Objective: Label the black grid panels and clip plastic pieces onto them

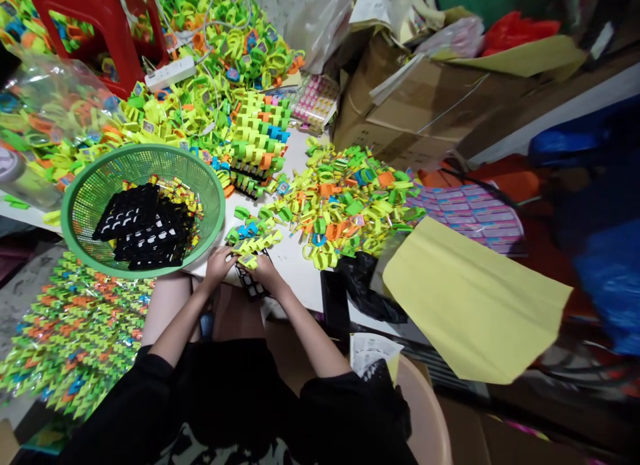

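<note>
A black slotted tray (251,285) lies at the table's front edge, its far part filled with rows of yellow-green, green and blue plastic pieces (257,241). My left hand (219,266) is closed at the tray's left side, fingertips against the pieces. On the right side my right hand (264,272) wraps round the tray's edge beside a yellow-green piece. Left of my hands, a green basket (219,205) holds black trays (150,228) and small yellow-red parts. To the right lies a loose heap of colourful pieces (345,205).
Filled trays (260,135) are stacked behind my hands. A larger heap (200,98), a power strip (170,73) and a red stool (100,25) stand farther back. Yellow card (475,298), a black bag (367,288) and cardboard boxes (430,98) are at right.
</note>
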Tool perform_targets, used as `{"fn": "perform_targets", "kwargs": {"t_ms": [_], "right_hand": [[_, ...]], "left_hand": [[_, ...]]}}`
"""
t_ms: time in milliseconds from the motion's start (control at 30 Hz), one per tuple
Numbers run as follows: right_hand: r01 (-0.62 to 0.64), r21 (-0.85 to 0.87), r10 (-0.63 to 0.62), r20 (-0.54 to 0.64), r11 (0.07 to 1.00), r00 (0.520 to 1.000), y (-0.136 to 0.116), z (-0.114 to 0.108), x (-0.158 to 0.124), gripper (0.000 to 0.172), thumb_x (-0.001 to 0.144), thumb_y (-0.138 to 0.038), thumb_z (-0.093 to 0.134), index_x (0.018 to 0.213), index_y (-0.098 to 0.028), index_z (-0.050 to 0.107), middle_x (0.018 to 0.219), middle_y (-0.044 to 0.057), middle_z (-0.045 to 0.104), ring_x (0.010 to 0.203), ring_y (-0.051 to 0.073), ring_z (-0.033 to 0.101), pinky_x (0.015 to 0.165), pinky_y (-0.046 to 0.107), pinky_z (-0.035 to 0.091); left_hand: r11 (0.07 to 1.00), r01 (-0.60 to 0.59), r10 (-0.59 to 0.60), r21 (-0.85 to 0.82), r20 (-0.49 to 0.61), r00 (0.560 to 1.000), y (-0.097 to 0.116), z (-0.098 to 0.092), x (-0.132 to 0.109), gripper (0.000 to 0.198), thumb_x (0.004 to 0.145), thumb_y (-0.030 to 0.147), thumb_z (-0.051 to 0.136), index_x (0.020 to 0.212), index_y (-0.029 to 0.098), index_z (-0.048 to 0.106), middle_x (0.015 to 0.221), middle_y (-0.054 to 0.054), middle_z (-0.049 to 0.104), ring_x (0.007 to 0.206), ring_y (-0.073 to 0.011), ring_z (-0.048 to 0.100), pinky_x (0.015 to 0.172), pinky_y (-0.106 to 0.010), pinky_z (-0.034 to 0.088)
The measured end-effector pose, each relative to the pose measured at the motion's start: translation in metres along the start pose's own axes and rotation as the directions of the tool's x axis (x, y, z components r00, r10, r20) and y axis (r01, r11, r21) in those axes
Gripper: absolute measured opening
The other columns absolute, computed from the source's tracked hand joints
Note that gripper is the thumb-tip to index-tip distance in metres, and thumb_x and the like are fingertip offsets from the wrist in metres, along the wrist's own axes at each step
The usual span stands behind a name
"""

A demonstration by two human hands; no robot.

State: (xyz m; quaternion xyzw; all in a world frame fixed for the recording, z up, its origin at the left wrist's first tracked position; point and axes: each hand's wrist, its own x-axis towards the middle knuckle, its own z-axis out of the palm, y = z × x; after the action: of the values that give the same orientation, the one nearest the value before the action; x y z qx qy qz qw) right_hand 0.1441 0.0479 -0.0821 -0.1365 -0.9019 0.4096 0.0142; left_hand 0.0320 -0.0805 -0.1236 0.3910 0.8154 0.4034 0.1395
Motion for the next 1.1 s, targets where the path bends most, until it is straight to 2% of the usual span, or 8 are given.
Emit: {"fn": "perform_targets", "kwargs": {"t_ms": [133, 267, 367, 433, 533, 667, 800, 1100], "right_hand": [[-0.071, -0.102, 0.074, 0.030, 0.992, 0.997, -0.005, 0.000, 0.001, 0.022, 0.087, -0.036, 0.063, 0.093, -0.018, 0.073, 0.094, 0.010, 0.075, 0.091, 0.023, 0.068, 0.082, 0.029, 0.049], [-0.113, -0.059, 0.110, -0.049, 0.992, 0.993, -0.007, 0.009, -0.006, 0.022, 0.086, -0.033, 0.063, 0.097, -0.017, 0.072, 0.102, 0.013, 0.073, 0.098, 0.026, 0.068, 0.086, 0.033, 0.050], [-0.121, 0.035, 0.124, -0.129, 0.992, 0.984, -0.009, 0.018, -0.017, 0.027, 0.087, -0.038, 0.059, 0.096, -0.016, 0.071, 0.100, 0.014, 0.074, 0.095, 0.027, 0.068, 0.086, 0.036, 0.051], [-0.106, 0.091, 0.120, -0.167, 0.990, 0.979, -0.011, 0.020, -0.024, 0.031, 0.087, -0.041, 0.056, 0.095, -0.014, 0.070, 0.098, 0.014, 0.073, 0.092, 0.026, 0.068, 0.084, 0.036, 0.051], [-0.068, 0.151, 0.097, -0.195, 0.986, 0.976, -0.016, 0.016, -0.032, 0.033, 0.084, -0.042, 0.055, 0.093, -0.014, 0.068, 0.095, 0.013, 0.072, 0.086, 0.025, 0.066, 0.079, 0.035, 0.052], [-0.039, 0.158, 0.075, -0.224, 0.987, 0.972, -0.019, 0.008, -0.036, 0.031, 0.079, -0.044, 0.055, 0.087, -0.016, 0.066, 0.089, 0.009, 0.070, 0.081, 0.023, 0.063, 0.075, 0.034, 0.051], [-0.016, 0.196, 0.060, -0.223, 0.980, 0.973, -0.018, 0.005, -0.039, 0.032, 0.077, -0.045, 0.054, 0.086, -0.017, 0.065, 0.090, 0.009, 0.069, 0.083, 0.023, 0.063, 0.073, 0.034, 0.052], [0.044, 0.163, -0.009, -0.211, 0.986, 0.978, -0.001, 0.007, -0.047, 0.034, 0.083, -0.040, 0.048, 0.100, -0.016, 0.065, 0.099, 0.011, 0.069, 0.087, 0.023, 0.063, 0.077, 0.036, 0.053]], "left_hand": [[0.999, 0.034, -0.031, -0.029, 0.074, 0.997, 0.011, -0.014, -0.001, 0.020, 0.084, 0.020, 0.060, 0.102, 0.017, 0.069, 0.107, -0.007, 0.070, 0.104, -0.0210, 0.061, 0.093, -0.032, 0.047], [0.999, 0.015, -0.021, 0.035, 0.181, 0.983, 0.035, -0.048, -0.018, 0.035, 0.085, 0.020, 0.058, 0.120, 0.016, 0.062, 0.128, -0.010, 0.061, 0.117, -0.0223, 0.057, 0.101, -0.034, 0.043], [0.979, 0.015, -0.074, 0.203, 0.291, 0.954, 0.076, -0.090, -0.042, 0.034, 0.088, 0.029, 0.057, 0.119, 0.017, 0.062, 0.124, -0.011, 0.063, 0.110, -0.0244, 0.061, 0.096, -0.034, 0.046], [0.978, -0.079, 0.000, 0.192, 0.383, 0.924, 0.114, -0.121, -0.056, 0.028, 0.093, 0.036, 0.050, 0.109, 0.020, 0.067, 0.107, -0.006, 0.070, 0.098, -0.0211, 0.065, 0.089, -0.030, 0.047], [0.968, -0.202, 0.129, 0.148, 0.398, 0.908, 0.170, -0.162, -0.070, 0.035, 0.097, 0.042, 0.042, 0.092, 0.019, 0.068, 0.089, -0.003, 0.071, 0.085, -0.0166, 0.064, 0.080, -0.026, 0.047], [0.918, -0.378, 0.304, 0.125, 0.393, 0.868, 0.214, -0.194, -0.079, 0.040, 0.098, 0.043, 0.039, 0.084, 0.017, 0.065, 0.082, -0.002, 0.067, 0.078, -0.0134, 0.061, 0.075, -0.024, 0.044], [0.873, -0.473, 0.396, 0.120, 0.391, 0.831, 0.225, -0.206, -0.084, 0.042, 0.099, 0.044, 0.037, 0.080, 0.017, 0.063, 0.077, -0.001, 0.064, 0.075, -0.0120, 0.059, 0.074, -0.024, 0.042], [0.857, -0.477, 0.381, 0.194, 0.382, 0.842, 0.226, -0.214, -0.085, 0.046, 0.100, 0.043, 0.034, 0.072, 0.017, 0.059, 0.066, 0.000, 0.057, 0.066, -0.0122, 0.054, 0.070, -0.025, 0.039]]}}
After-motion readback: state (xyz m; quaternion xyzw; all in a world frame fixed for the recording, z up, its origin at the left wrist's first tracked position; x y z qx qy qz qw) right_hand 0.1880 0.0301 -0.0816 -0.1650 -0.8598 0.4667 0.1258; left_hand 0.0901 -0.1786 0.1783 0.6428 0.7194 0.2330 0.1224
